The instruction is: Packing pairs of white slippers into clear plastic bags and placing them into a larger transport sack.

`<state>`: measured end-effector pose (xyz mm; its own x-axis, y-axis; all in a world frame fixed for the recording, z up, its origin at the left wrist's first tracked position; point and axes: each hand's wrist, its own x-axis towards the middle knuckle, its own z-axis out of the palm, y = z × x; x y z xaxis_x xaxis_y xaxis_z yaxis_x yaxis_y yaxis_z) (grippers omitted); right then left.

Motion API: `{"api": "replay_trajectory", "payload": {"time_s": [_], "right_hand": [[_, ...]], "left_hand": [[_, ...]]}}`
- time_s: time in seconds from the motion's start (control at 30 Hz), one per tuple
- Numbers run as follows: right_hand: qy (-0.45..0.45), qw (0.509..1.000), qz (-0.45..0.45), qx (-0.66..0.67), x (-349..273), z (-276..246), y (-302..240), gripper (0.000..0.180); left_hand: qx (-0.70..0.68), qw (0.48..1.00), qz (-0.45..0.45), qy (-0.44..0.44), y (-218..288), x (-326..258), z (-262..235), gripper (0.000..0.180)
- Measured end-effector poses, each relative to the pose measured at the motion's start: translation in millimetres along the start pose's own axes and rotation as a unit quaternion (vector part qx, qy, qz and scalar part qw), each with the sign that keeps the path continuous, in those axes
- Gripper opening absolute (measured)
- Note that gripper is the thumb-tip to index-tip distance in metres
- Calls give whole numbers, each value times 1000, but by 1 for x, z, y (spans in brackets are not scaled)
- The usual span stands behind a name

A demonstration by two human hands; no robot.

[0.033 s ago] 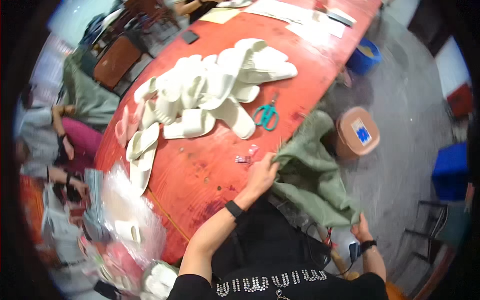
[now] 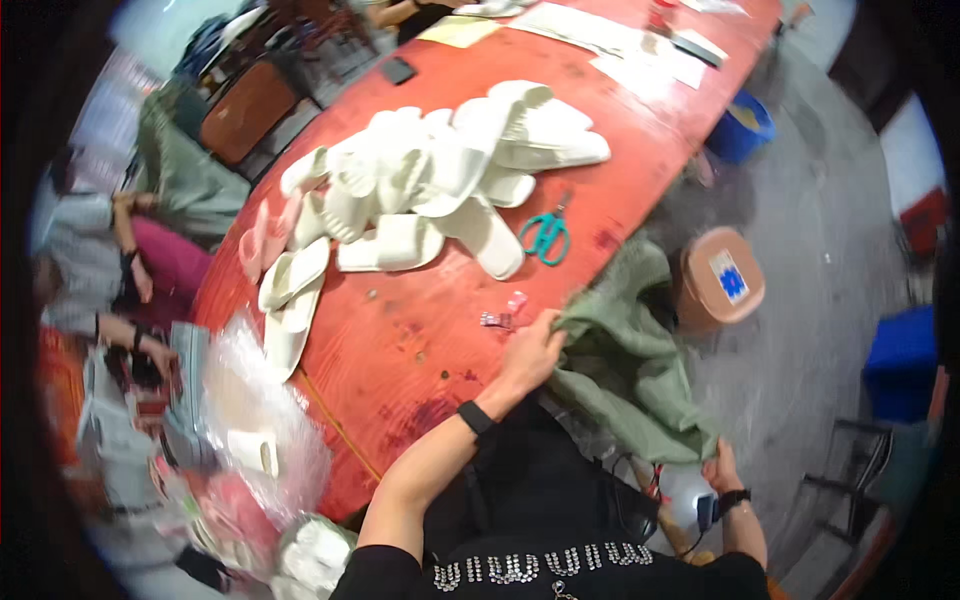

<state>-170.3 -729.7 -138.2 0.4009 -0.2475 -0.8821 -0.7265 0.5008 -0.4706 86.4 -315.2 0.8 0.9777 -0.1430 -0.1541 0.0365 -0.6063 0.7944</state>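
Observation:
My left hand (image 2: 531,352) grips one edge of a green woven sack (image 2: 640,375) at the table's near right edge. With fingers closed on its lower corner, my right hand (image 2: 718,468) holds the sack lower and farther right. The sack hangs loose and creased between both hands, beyond the table's side. Beside my left hand lie small pink and dark red scraps (image 2: 500,314) on the table. Teal-handled scissors (image 2: 546,238) rest a little farther off, next to a heap of white slippers (image 2: 430,180).
The red table (image 2: 400,340) fills the middle. Pink slippers (image 2: 268,238) lie at its left edge, near a clear plastic bag (image 2: 255,420). On the floor at right stand a lidded peach bin (image 2: 718,275) and blue bins (image 2: 742,128). A person (image 2: 90,250) sits at left.
The whole view has shifted slightly, so the table and slippers appear a bit farther right. Both hands keep their hold on the sack, and its folds differ a little.

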Motion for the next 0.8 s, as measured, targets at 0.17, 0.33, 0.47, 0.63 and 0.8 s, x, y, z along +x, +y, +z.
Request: {"api": "replay_trajectory", "payload": {"time_s": [0.17,0.33,0.47,0.63,0.8], "right_hand": [[219,873,-233,-368,11,38,-34,62],[-106,813,-384,-424,-37,194,-87,41],[-307,808,-320,-387,-83,316,-87,32],[-426,711,-346,-440,-123,407,-66,33],[-519,663,-281,-460,-159,468,-33,33]], "left_hand": [[3,1000,-22,21,-28,0,-6,26],[-15,989,-18,145,-55,3,-22,25],[-24,982,45,181,-84,6,-23,24],[-99,986,29,129,-106,-2,-84,25],[-112,939,-20,326,-225,-26,-177,19]]}}
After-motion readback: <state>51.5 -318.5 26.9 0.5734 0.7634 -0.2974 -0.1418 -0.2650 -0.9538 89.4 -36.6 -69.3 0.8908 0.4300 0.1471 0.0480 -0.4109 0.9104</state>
